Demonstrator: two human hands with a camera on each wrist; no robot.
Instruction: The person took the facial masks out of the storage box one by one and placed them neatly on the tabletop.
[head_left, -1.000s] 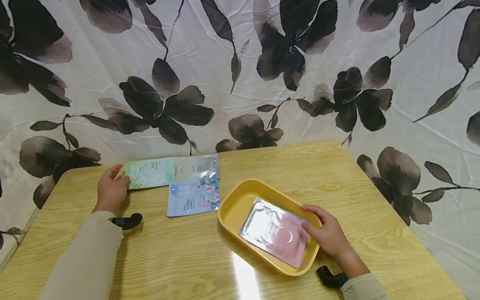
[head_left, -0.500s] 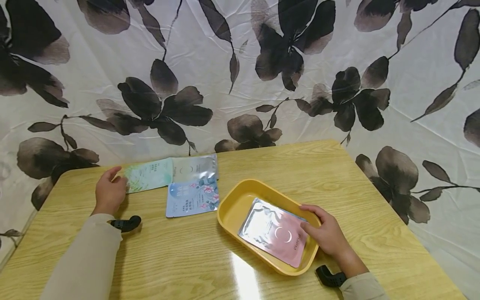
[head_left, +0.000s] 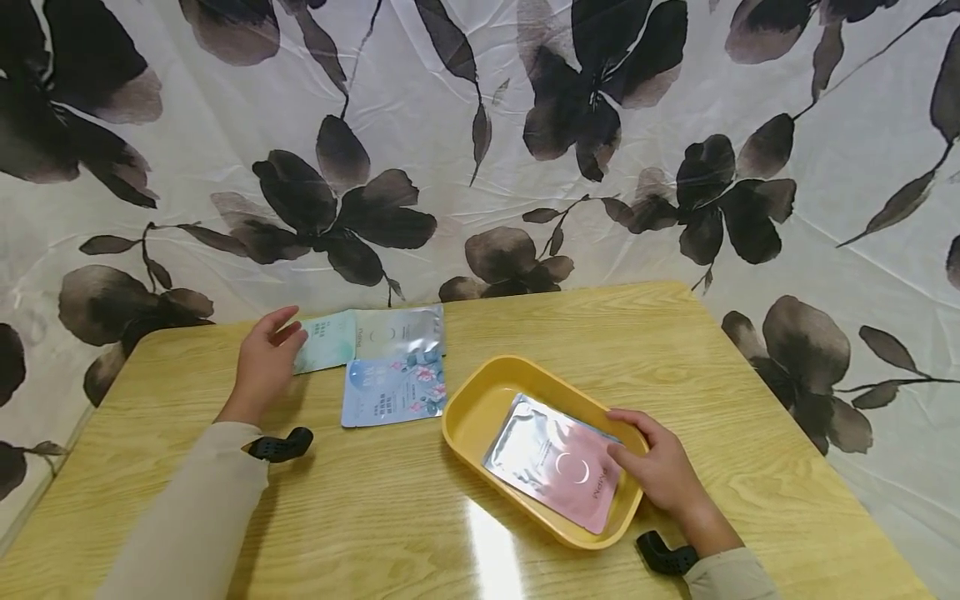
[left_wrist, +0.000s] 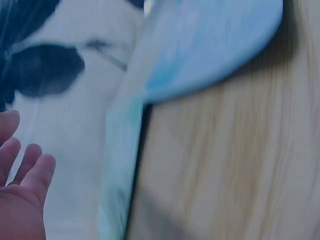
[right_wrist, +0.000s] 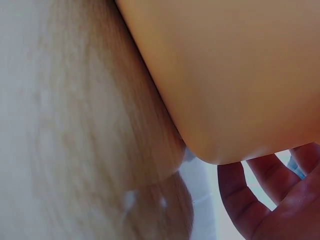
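My left hand hovers over the left part of the pale green sheet mask packet, hiding that part. Its fingers are loosely bent and apart, with nothing between them; the left wrist view shows this hand off to the side. A silvery packet adjoins the green one on the right. Below both lies a blue floral packet. My right hand grips the near-right rim of the yellow tray, thumb inside, fingers outside. In the tray rests a pink-and-silver packet, its right edge close to the thumb.
Everything stands on a wood-grain table. A floral cloth hangs along its back edge. Black wrist devices, one on the left wrist and one on the right, stick out beside the sleeves.
My left hand has moved right, from the green packet's left edge to over its left part. The right hand keeps its grip on the tray. The view has shifted slightly.
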